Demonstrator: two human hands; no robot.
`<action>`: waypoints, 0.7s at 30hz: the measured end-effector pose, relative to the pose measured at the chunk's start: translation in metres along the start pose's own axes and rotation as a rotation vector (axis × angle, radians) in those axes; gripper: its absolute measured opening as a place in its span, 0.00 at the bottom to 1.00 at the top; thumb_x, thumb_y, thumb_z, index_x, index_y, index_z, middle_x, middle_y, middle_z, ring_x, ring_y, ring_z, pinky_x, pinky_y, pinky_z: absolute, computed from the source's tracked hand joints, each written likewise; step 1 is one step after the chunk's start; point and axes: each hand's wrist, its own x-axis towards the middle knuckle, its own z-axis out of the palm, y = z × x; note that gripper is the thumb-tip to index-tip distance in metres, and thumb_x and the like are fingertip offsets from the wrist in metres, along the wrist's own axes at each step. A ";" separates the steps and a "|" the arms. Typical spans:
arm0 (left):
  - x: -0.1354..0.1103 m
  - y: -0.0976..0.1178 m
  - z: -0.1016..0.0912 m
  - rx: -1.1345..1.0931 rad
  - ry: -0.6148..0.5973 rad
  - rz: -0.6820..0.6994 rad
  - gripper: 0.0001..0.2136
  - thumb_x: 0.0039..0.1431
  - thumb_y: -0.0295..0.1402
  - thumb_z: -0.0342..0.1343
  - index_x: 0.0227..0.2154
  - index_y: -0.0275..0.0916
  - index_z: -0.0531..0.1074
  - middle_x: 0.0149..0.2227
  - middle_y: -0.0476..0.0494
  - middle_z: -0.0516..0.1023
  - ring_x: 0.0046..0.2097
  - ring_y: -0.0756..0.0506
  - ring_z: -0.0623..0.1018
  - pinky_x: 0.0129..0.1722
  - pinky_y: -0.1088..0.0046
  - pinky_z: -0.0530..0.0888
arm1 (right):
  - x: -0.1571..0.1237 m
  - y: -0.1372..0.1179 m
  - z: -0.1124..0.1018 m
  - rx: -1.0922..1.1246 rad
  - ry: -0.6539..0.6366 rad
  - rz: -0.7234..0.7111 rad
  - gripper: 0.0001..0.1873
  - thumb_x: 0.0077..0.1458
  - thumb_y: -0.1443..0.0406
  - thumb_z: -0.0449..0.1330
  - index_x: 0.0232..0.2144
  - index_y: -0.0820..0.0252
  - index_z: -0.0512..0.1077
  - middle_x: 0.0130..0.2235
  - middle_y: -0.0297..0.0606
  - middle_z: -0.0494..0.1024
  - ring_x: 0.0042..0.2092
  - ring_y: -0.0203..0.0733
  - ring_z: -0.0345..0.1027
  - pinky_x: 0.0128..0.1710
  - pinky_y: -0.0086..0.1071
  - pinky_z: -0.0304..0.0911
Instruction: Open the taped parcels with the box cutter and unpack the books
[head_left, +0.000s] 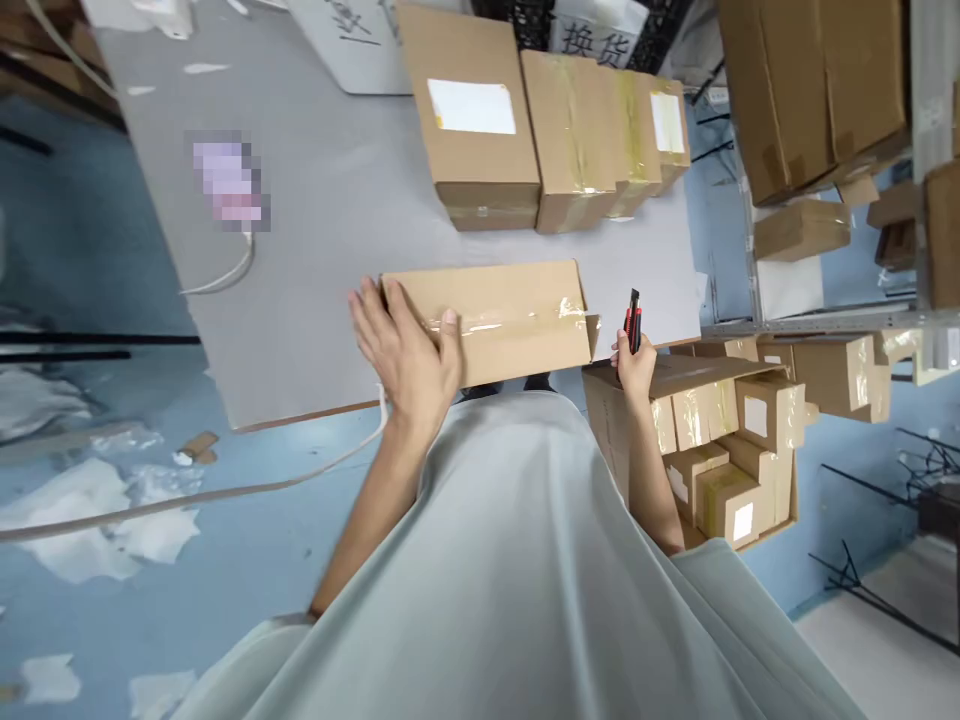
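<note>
Grey table (pixel 315 200) fills the middle of the view, standing on a blue floor (pixel 67 250) littered with torn white wrapping (pixel 90 520) and crossed by a white cable (pixel 225 490). At the table's near edge lies a long cardboard box (pixel 510 320), flat on its side and sealed along its top with a strip of clear tape (pixel 517 318). The left hand (pixel 401 355) lies across the box's left end, arm reaching up from below with the wrist nearly straight; its fingers are spread and laid flat over the end, the thumb resting on the top face near the tape, pressing rather than gripping. The right hand (pixel 636 368) is raised just off the box's right end, beyond the table edge, forearm bent upward at the elbow; its fingers are curled closed around a red and black utility knife (pixel 634 318), held upright with its tip pointing away from the body and not touching the box. Farther back on the table stands a row of sealed boxes (pixel 480 120), one bearing a white label. Below the right hand, an open carton (pixel 780 380) on the floor holds many small taped boxes. A metal shelf rack (pixel 825 322) with more cartons stands to the right, and a white sign (pixel 592 40) with printed characters sits beyond the row.
</note>
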 end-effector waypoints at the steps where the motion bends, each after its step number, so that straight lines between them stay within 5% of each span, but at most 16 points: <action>1: 0.001 -0.010 0.004 -0.008 0.028 -0.027 0.39 0.78 0.61 0.52 0.79 0.38 0.64 0.86 0.24 0.52 0.88 0.21 0.40 0.84 0.25 0.45 | 0.015 0.013 0.014 0.092 -0.015 0.037 0.22 0.72 0.45 0.61 0.41 0.57 0.71 0.32 0.36 0.81 0.28 0.38 0.71 0.33 0.31 0.70; 5: 0.006 -0.044 0.004 -0.009 0.132 0.012 0.35 0.78 0.55 0.57 0.80 0.47 0.64 0.83 0.30 0.63 0.86 0.27 0.55 0.86 0.33 0.47 | 0.059 0.050 0.065 0.116 -0.108 0.107 0.18 0.70 0.48 0.63 0.38 0.54 0.67 0.27 0.25 0.73 0.29 0.35 0.67 0.34 0.28 0.68; 9: 0.011 -0.071 -0.021 0.000 0.181 -0.018 0.32 0.77 0.58 0.59 0.77 0.52 0.70 0.79 0.39 0.72 0.86 0.28 0.55 0.86 0.32 0.39 | 0.087 0.063 0.089 -0.114 -0.051 0.122 0.10 0.68 0.56 0.60 0.34 0.52 0.68 0.27 0.26 0.74 0.32 0.40 0.70 0.37 0.30 0.69; 12: 0.014 -0.090 -0.044 -0.024 0.199 -0.106 0.35 0.75 0.62 0.61 0.74 0.47 0.74 0.77 0.42 0.76 0.82 0.28 0.65 0.86 0.37 0.52 | 0.101 0.062 0.097 -0.186 -0.004 0.101 0.05 0.65 0.61 0.57 0.38 0.55 0.72 0.34 0.35 0.81 0.40 0.46 0.75 0.45 0.36 0.73; 15: 0.018 -0.110 -0.067 0.027 0.198 -0.243 0.34 0.77 0.59 0.60 0.74 0.42 0.75 0.72 0.41 0.81 0.71 0.32 0.79 0.78 0.48 0.70 | 0.109 0.055 0.102 -0.230 0.014 0.070 0.14 0.64 0.64 0.57 0.47 0.62 0.77 0.45 0.50 0.86 0.52 0.53 0.79 0.59 0.43 0.73; 18: 0.023 -0.127 -0.089 0.093 0.158 -0.386 0.28 0.81 0.47 0.58 0.75 0.38 0.75 0.70 0.38 0.83 0.65 0.36 0.84 0.72 0.56 0.76 | 0.106 0.044 0.107 -0.239 0.004 0.014 0.22 0.64 0.63 0.58 0.55 0.69 0.78 0.57 0.66 0.83 0.65 0.61 0.76 0.71 0.52 0.67; 21: 0.028 -0.143 -0.101 0.053 0.164 -0.473 0.24 0.81 0.39 0.59 0.72 0.34 0.77 0.68 0.37 0.85 0.62 0.39 0.86 0.69 0.59 0.78 | 0.093 0.029 0.120 -0.195 -0.092 -0.099 0.26 0.68 0.57 0.58 0.60 0.69 0.76 0.62 0.69 0.81 0.71 0.64 0.71 0.73 0.57 0.66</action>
